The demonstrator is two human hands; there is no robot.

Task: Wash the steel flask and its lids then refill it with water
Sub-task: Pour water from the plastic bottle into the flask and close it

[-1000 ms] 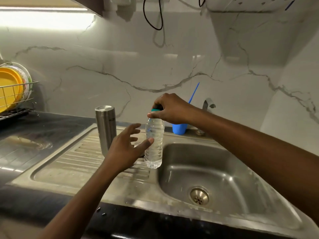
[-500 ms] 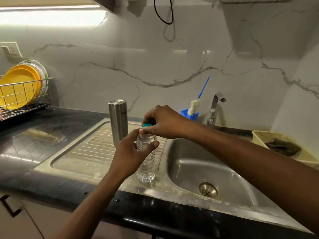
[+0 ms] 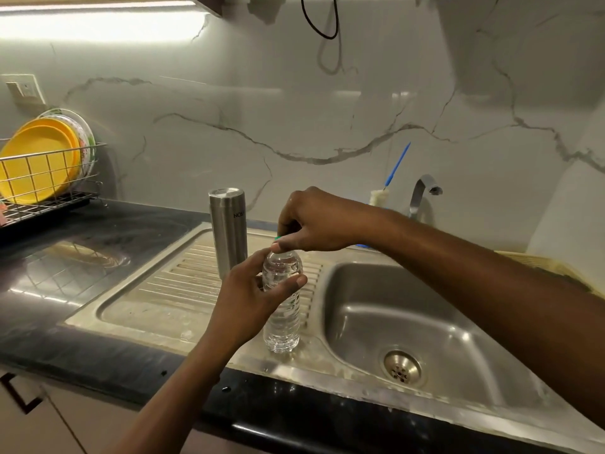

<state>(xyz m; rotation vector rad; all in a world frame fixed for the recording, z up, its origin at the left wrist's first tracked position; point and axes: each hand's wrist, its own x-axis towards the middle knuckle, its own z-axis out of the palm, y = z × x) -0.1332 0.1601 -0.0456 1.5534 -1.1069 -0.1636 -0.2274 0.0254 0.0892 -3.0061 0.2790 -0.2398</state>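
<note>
The steel flask point(image 3: 228, 231) is stood upright on the draining board point(image 3: 170, 290) with its lid on, just behind the left hand point(image 3: 252, 299), and is touched by neither of the 2 hands. A clear plastic bottle point(image 3: 282, 322) is held upright near its shoulder, with the left hand's fingers and thumb curled round it. Its green cap point(image 3: 278, 238) is pinched by the right hand point(image 3: 317, 221). The sink basin point(image 3: 360, 322) is seen to the right, with 1 tap point(image 3: 422, 191) behind. Yellow plates point(image 3: 36, 158) are racked far left.
</note>
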